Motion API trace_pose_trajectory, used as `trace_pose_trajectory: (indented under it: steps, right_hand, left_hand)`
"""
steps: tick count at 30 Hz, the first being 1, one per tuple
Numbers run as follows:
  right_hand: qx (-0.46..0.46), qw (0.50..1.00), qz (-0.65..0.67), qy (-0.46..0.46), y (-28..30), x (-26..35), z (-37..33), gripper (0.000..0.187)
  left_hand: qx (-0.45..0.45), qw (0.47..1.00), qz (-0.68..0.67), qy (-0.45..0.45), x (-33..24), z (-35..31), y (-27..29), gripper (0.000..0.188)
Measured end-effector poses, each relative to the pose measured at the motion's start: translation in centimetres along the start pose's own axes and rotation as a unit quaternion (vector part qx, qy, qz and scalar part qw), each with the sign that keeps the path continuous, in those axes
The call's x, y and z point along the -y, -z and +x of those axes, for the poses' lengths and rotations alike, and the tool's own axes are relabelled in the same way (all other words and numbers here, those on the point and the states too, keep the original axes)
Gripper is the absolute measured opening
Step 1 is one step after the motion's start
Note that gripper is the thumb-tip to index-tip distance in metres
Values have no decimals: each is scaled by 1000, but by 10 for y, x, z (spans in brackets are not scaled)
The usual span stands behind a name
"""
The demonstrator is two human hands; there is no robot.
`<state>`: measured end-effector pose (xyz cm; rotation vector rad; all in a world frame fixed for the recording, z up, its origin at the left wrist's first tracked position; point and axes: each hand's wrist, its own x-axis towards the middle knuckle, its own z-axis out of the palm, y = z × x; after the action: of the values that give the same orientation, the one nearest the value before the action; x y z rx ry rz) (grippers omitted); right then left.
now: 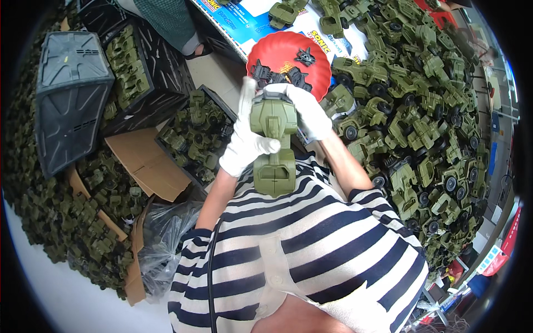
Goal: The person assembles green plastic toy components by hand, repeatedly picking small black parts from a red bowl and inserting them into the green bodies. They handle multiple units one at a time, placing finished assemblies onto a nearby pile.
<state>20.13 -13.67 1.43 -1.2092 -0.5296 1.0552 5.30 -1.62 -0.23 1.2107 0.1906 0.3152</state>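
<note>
Head view: a green toy vehicle (273, 123) is held up in front of the wearer's chest, approx. mid-pic., between both gloved hands. Its roof & open rear bed are turned toward the cam. By the L hand (242, 145) the veh. is grasped along its L side, w/ the thumb laid across the body nr. the middle & a finger pointed up past the far end. By the R hand (308, 112) the far end is grasped from the R, fingers curled over a dark grey part (271, 96) there; whether that pc. is fixed on or just pressed against the veh. can't be told. Fingertips of the R hand are partly hidden.

Just beyond the hands a red dish (261, 47) w/ a scalloped rim is seen, w/ black parts (305, 56) lying in it. Under/behind it, a blue & white printed sheet (236, 21) is spread. To the R, a big heap of green vehicles (408, 130) is piled, many w/ black wheels. To the L, a black crate (161, 69) & a grey crate (72, 58) are seen, plus a cardboard flap (145, 161), a clear plastic bag (166, 238) & a 2nd heap (61, 233) of green pcs. At top L, another person's leg (165, 22) is shown.
</note>
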Motion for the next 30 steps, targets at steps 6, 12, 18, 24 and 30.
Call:
trace_pose_trajectory:
  steps: [6, 12, 18, 24, 30]
  right_hand:
    - [-82, 971, -170, 149, -22, 8, -25, 41]
    - [-165, 926, -262, 216, -37, -8, -35, 42]
    - [-291, 881, -310, 207, -29, -13, -17, 34]
    - [-529, 617, -519, 265, 122, 133, -22, 37]
    - [-706, 281, -650, 9, 235, 307, -141, 62]
  left_hand:
    - [-67, 993, 72, -67, -13, 6, -11, 104]
    - [-95, 971, 184, -118, -8, 10, -16, 61]
    - [-46, 978, 186, -83, 20, 37, -4, 37]
    - [-156, 985, -39, 69, 17, 61, 2, 66]
    - [-216, 952, -49, 209, 40, 42, 35, 39]
